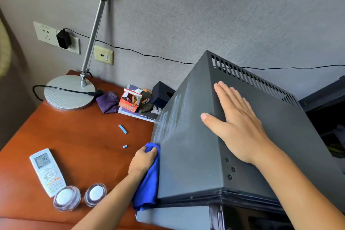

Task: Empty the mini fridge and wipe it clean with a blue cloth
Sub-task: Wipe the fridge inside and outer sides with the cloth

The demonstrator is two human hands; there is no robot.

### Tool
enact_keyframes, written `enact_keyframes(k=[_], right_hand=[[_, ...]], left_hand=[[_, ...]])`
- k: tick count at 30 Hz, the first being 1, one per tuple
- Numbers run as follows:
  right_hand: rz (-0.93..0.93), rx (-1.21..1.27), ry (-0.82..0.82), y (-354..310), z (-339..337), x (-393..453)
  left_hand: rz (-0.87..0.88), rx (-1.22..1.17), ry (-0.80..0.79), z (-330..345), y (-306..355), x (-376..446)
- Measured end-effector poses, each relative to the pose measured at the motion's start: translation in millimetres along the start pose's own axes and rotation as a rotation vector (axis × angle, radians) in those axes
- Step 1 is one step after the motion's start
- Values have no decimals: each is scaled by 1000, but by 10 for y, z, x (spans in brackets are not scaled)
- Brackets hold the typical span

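Nearest to us, at about seven o'clock, our left hand [142, 158] has its grip closed around a bunched blue cloth [148, 183], fingers curled into the fabric and pressing it against the left side wall of the mini fridge [188, 147]. The loose end of the cloth hangs down along that wall. It is soft and limp, so we judge it handles best balled up in the palm, as here, and not held by a corner; otherwise the tail flaps and drags.

Towards three o'clock our right hand [237, 123] lies flat on the fridge's top panel, fingers straight, thumb spread at the left edge, gripping nothing. We judge it is bracing the box against the wiping push. The fridge is a stiff dark metal case, likely heavy for its size, with smooth matte panels that give little purchase. To shift it, we would take it by the edges or corners, not by the vent slots at one o'clock. The side wall shows pale smears farther back. The door edge sits at five o'clock; we cannot tell what is inside.

On the desk [84, 136], at eight o'clock, lie a remote control [47, 171] and two small round containers [80, 197]. Farther off, at eleven o'clock, stands a lamp [70, 92].
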State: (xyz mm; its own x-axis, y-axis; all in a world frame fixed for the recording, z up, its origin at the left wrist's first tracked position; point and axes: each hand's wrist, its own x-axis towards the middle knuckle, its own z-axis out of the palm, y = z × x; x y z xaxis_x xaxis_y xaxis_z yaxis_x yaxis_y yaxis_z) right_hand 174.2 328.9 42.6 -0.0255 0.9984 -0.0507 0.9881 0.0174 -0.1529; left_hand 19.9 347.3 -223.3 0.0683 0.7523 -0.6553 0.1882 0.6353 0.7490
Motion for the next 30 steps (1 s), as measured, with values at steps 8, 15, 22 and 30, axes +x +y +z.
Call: enact_keyframes(k=[8, 15, 22, 30], right_hand=[[10, -6, 23, -55, -17, -19], [11, 6, 27, -50, -35, -36], [24, 22, 32, -60, -45, -30], [14, 11, 44, -70, -33, -25]], left_hand=[[501, -21, 157, 32, 1070, -1023], [9, 21, -10, -5, 240, -2], [-242, 34, -14, 38, -315, 275], [463, -64, 159, 69, 1300, -654]])
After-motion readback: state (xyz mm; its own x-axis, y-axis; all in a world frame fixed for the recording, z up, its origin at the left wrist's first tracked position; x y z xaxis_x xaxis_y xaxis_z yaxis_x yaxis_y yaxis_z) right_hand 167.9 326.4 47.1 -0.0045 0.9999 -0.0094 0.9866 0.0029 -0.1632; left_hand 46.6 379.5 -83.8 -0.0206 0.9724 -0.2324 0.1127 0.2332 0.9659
